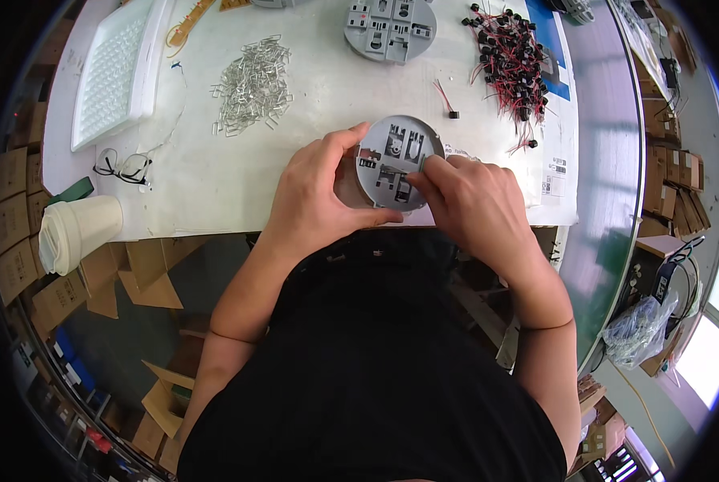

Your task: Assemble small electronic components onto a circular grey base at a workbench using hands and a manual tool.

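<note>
A round grey plastic housing (pixel 386 165) with several moulded slots is tilted up near the table's front edge. My left hand (pixel 318 181) grips its left rim, thumb underneath and fingers along the upper side. My right hand (pixel 473 197) is closed at the housing's right side, its thumb and forefinger pinched over the slots at the lower right. Whatever sits between those fingertips is too small to make out. Just beyond the housing lies a single small black part with red wires (pixel 453 115). A heap of small silvery metal clips (pixel 253 84) lies to the far left of my hands.
A stack of round grey housings (pixel 390 30) stands at the back. Black wired parts (pixel 514 68) are piled at the back right. On the left are a white ribbed tray (pixel 118 72), eyeglasses (pixel 123 166) and a cream cup (pixel 80 230). Cardboard boxes (pixel 147 273) stand below the table.
</note>
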{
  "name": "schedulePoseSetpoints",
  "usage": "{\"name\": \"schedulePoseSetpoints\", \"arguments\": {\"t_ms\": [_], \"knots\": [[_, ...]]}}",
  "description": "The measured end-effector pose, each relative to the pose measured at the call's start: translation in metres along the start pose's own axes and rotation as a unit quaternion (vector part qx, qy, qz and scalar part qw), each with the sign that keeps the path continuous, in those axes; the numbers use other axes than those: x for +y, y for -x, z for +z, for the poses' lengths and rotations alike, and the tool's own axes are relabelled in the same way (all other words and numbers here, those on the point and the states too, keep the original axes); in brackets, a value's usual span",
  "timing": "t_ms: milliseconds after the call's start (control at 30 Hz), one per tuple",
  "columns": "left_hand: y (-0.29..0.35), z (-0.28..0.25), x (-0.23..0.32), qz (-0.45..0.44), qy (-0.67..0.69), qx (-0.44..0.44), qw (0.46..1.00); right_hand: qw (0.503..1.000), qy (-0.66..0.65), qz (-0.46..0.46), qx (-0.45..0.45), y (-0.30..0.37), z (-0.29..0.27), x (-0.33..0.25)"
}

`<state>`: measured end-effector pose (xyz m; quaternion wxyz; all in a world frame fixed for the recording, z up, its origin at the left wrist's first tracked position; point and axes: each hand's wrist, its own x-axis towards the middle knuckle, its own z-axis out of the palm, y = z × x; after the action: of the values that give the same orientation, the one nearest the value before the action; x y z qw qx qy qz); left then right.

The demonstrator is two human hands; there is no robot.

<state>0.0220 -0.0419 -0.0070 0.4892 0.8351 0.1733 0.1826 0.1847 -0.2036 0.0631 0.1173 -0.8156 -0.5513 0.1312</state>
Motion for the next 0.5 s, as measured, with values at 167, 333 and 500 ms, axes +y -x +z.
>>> {"name": "schedulePoseSetpoints", "arguments": {"t_ms": [167, 333, 500], "knots": [[0.0022, 0.0051, -0.0047, 0.026, -0.024, 0.032, 0.999, 1.000, 0.028, 0.005, 0.004, -0.0035, 0.0094, -0.0045], [0.0023, 0.0058, -0.0058, 0.036, -0.046, 0.034, 0.998, 1.000, 0.020, 0.010, 0.005, -0.0040, 0.0100, -0.0063], [0.0023, 0.0053, -0.0061, 0.038, -0.050, 0.035, 0.997, 1.000, 0.015, 0.014, -0.010, -0.0036, 0.0075, -0.0066]]}}
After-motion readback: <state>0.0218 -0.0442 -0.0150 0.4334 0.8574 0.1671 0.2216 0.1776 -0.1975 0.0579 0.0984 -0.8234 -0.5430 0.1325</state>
